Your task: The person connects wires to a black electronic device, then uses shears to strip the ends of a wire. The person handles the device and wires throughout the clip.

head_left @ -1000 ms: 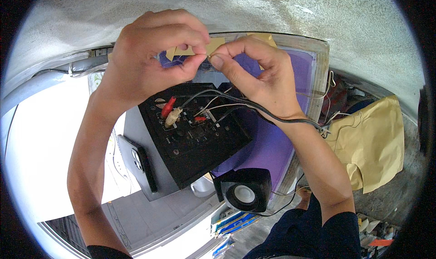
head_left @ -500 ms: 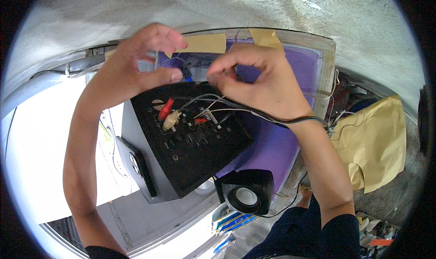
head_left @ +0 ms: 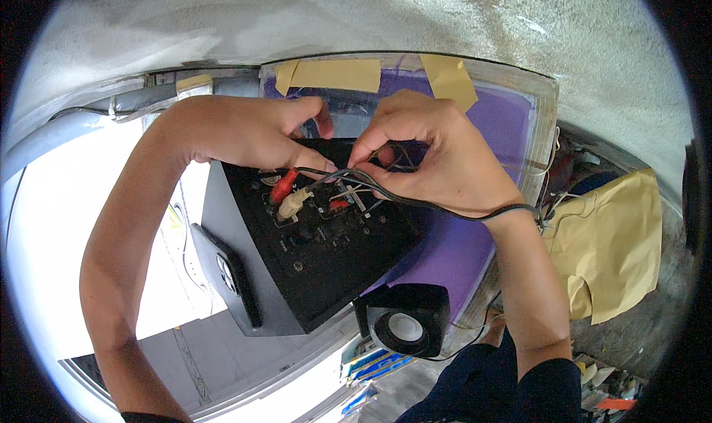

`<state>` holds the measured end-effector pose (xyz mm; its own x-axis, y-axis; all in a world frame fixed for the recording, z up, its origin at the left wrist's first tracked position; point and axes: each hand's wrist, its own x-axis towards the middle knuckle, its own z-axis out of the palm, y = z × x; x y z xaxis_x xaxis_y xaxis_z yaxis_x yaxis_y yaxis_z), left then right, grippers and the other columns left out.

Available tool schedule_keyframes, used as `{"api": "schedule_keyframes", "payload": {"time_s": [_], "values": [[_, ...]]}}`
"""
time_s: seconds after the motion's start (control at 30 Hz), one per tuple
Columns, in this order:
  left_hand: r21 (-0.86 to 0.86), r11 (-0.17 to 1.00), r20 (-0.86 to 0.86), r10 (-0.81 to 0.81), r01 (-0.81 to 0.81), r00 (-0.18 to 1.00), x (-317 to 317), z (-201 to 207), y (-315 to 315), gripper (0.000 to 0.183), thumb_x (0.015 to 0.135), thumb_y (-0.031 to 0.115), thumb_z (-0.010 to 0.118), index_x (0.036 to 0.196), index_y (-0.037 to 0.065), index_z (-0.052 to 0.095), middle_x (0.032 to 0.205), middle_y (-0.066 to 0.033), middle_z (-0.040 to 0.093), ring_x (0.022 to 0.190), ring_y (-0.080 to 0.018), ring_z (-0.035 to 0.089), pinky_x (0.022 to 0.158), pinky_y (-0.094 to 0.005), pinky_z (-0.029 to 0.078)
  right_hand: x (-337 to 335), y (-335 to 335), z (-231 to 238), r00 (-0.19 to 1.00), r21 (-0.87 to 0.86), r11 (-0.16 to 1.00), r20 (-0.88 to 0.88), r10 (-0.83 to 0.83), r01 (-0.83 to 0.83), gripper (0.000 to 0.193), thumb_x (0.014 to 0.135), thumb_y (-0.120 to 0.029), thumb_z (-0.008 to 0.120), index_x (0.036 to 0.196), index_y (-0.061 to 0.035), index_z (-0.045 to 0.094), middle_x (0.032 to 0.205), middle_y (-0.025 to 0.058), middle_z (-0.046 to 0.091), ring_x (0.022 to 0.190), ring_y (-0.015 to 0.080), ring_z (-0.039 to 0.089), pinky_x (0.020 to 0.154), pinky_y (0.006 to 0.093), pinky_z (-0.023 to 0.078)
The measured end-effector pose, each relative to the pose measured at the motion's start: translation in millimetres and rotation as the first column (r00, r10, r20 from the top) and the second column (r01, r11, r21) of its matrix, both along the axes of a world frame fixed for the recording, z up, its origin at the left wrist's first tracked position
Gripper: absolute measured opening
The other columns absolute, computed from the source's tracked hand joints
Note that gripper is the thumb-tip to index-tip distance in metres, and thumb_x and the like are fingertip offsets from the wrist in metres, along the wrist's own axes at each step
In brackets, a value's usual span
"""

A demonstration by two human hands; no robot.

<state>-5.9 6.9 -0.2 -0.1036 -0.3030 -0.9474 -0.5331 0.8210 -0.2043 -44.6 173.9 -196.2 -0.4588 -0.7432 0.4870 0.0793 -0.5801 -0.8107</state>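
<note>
A black speaker box point(head_left: 334, 274) is tilted with its rear panel facing up. A red plug point(head_left: 282, 188) and a cream plug point(head_left: 295, 203) sit side by side in its sockets. From them dark cables point(head_left: 415, 201) run right, past my right wrist. My right hand point(head_left: 452, 156) pinches a thin wire above the panel's far edge; its fingertips partly hide it. Reaching over from the left, my left hand point(head_left: 256, 133) has thumb and fingers apart, the thumb beside the cables near the red plug. A small red terminal point(head_left: 339, 203) with thin pale wires shows beneath my hands.
A black phone point(head_left: 228, 278) lies against the box's grey side. Near the box's lower right corner stands a small black speaker point(head_left: 406, 323). Purple sheeting point(head_left: 475, 230) in a pale frame lies behind, brown paper point(head_left: 612, 245) at right. A rough grey wall point(head_left: 356, 22) rises beyond.
My left hand has come down and right, its thumb now close to the cables and my right fingertips. The right hand has lowered slightly and stays pinched.
</note>
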Motion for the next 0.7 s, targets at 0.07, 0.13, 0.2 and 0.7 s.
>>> {"api": "schedule_keyframes", "payload": {"time_s": [0.07,0.13,0.2,0.7], "values": [[0.049,0.998,-0.018,0.049,-0.048,0.999,1,-1,0,0.084,0.093,0.063,0.07,0.147,0.002,0.048,0.122,-0.0208,0.069,0.112,-0.027,0.067,0.095,-0.0366,0.053,0,-1,-1,0.999,-0.004,1.0,-0.023,-0.025,0.025,0.017,0.078,0.002,0.082,0.092,-0.0067,0.079,0.08,0.0022,0.064,0.077,0.0157,0.06,0.072,0.0296,0.046],[0.105,0.992,-0.041,0.077,-0.072,0.996,4,-5,-1,0.091,0.092,0.062,0.07,0.154,0.001,0.041,0.13,-0.0232,0.066,0.118,-0.0277,0.066,0.098,-0.0369,0.052,2,-1,-2,1.0,0.007,1.0,-0.025,-0.007,0.007,0.019,0.077,0.002,0.082,0.093,-0.0071,0.079,0.082,0.0027,0.064,0.08,0.017,0.062,0.074,0.0306,0.048],[0.103,0.993,-0.03,0.064,-0.06,0.998,4,-9,-2,0.102,0.09,0.061,0.071,0.161,-0.001,0.032,0.139,-0.0263,0.061,0.125,-0.0283,0.063,0.103,-0.037,0.051,2,-1,-2,0.999,0.014,1.0,-0.032,-0.015,0.015,0.02,0.076,0.002,0.082,0.093,-0.0078,0.079,0.085,0.0034,0.065,0.085,0.0186,0.063,0.078,0.0317,0.049],[0.118,0.957,0.238,0.231,-0.265,0.943,-22,-18,1,0.107,0.086,0.042,0.075,0.167,0.001,0.018,0.144,-0.0282,0.058,0.127,-0.03,0.065,0.106,-0.037,0.054,7,-1,-3,0.998,0.069,0.996,0.015,-0.059,0.058,0.023,0.074,-0.001,0.086,0.093,-0.0124,0.08,0.1,0.0064,0.064,0.1,0.0246,0.064,0.089,0.0357,0.052]]}}
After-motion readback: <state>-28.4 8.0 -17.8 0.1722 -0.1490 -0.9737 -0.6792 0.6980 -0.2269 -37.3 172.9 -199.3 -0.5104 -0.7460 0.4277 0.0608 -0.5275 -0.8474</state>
